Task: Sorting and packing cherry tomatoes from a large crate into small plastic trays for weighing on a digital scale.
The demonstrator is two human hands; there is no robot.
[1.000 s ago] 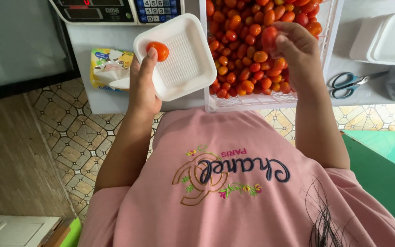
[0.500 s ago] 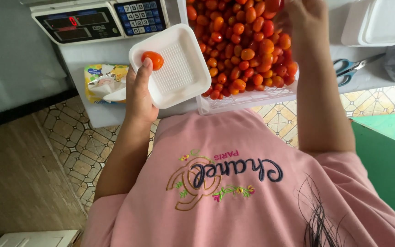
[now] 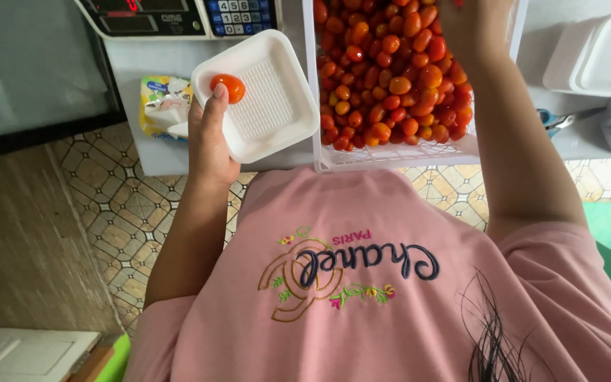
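White counter; left hand (image 3: 210,138) gripping tray (image 3: 263,99), right hand (image 3: 479,21) cropped, grip perhaps unreadable.

Patterned tile floor (image 3: 107,212), white counter (image 3: 150,152), daylight, wood panel (image 3: 22,240) left

Pink short-sleeved shirt (image 3: 390,297), bare arms

An embroidered looping emblem with small flowers and dark cursive lettering crosses the chest; dark hair strands fall across it.
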